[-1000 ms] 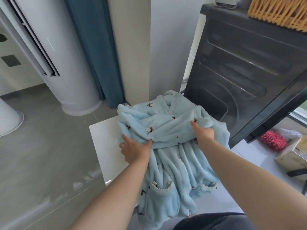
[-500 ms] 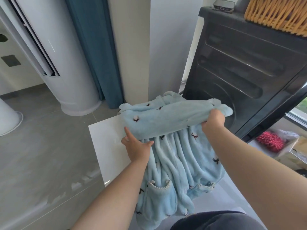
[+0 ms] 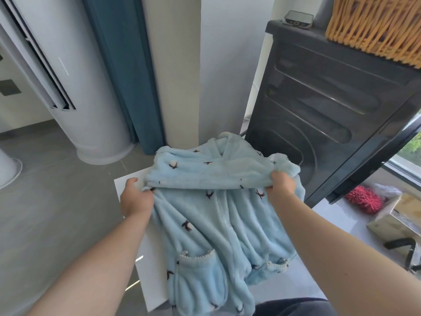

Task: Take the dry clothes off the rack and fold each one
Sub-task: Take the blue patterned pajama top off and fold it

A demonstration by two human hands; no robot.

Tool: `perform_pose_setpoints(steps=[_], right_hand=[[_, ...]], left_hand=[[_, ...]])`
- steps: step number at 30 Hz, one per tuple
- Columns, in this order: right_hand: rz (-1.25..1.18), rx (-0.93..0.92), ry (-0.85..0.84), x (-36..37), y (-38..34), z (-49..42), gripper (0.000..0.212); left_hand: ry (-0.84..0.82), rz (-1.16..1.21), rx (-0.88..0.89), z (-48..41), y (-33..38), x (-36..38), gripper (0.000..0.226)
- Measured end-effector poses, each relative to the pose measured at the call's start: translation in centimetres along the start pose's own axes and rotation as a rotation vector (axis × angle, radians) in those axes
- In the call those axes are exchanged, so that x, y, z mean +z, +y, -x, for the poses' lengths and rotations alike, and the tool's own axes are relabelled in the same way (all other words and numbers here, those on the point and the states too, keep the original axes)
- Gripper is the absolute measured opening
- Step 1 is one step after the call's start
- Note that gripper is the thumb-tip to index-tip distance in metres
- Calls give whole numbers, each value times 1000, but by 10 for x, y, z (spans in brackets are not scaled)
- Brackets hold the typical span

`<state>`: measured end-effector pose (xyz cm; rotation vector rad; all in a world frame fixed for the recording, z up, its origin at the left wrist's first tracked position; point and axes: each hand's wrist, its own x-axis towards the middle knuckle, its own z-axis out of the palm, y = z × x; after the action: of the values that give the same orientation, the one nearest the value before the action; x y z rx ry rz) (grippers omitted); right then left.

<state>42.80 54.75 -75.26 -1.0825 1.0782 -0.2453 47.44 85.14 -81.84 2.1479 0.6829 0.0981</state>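
Note:
A light blue fleece garment (image 3: 218,224) with small dark prints and two frilled pockets lies on a white table (image 3: 148,265) in front of me. Its upper part is doubled over into a band across the far end, and the pocket end hangs toward me over the near edge. My left hand (image 3: 135,198) grips the left end of that folded band. My right hand (image 3: 281,187) grips the right end, fingers curled into the fleece. No drying rack is in view.
A dark grey appliance (image 3: 330,115) stands close behind the table at right, a wicker basket (image 3: 376,26) on top. A white column unit (image 3: 75,87) and a blue curtain (image 3: 123,69) stand at left. A red mop head (image 3: 364,199) and boxes lie right.
Both hands spread apart along the garment's fold, the right one moving up and right. The bunched top has been pulled out into a straighter, wider band.

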Motion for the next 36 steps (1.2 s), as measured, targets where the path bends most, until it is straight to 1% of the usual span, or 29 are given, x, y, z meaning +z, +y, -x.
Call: perform_pose_setpoints(steps=[3,4,5,7,8,9,10,11,12,13,14,15,17,19,20,22,24,25,28,31,33,36], right_hand=[[60,81,-66,-6,20,-3,21],[93,92,-62,-7,24,-4,22],[144,61,-59,-9,24,-5,23],[316,-100,-33,-11,22,-6,34],[404,-222,1,-11,19,-7,41],[486,-342,43,-12,15,-7,53],[579,-463,92,-14,14,-11,65],[714,-597,136,-16,13,-15,73],[891,-728,166,-16,14,-20,75],[1085,-837,171,-16,17,-25,72],[1272,-903,139,-14,20,-30,68],[1436,-922,73,-11,23,-34,63],[1679,-847,-81,-4,31,-38,54],[1830,-715,-212,-2,43,-44,56],[1877,-685,-241,-3,48,-47,57],[1901,-680,-252,-3,53,-51,59],[1874,-694,-258,-3,53,-55,59],[1849,-708,-271,-3,53,-56,59],[1708,-775,-285,-8,53,-58,57],[1529,-875,-252,-20,50,-66,54],[1515,-935,-258,-27,48,-69,56],[1565,-1017,-268,-42,47,-74,58]], left_hand=[[27,-31,-20,-1,-8,-11,47],[41,-30,-40,-2,-11,-12,47],[53,-27,-66,-1,-11,-14,46],[74,-45,-97,1,-9,-13,45],[101,-72,-79,2,-7,-10,47],[142,-98,-26,3,-3,-6,49],[190,-116,66,5,2,-1,52],[217,-130,197,8,9,5,55],[204,-169,359,10,17,12,57],[153,-248,530,14,26,19,59],[63,-364,678,18,35,29,60],[-46,-489,780,26,45,39,61],[-265,-681,851,41,58,63,59],[-461,-783,830,56,63,89,58],[-527,-797,787,63,64,101,58],[-575,-737,610,76,70,121,58],[-537,-634,438,86,76,140,58],[-493,-619,410,92,77,145,58],[-337,-609,490,101,66,157,60],[-265,-610,543,101,60,164,60],[-236,-620,566,102,60,167,60],[-211,-636,586,101,59,168,60]])
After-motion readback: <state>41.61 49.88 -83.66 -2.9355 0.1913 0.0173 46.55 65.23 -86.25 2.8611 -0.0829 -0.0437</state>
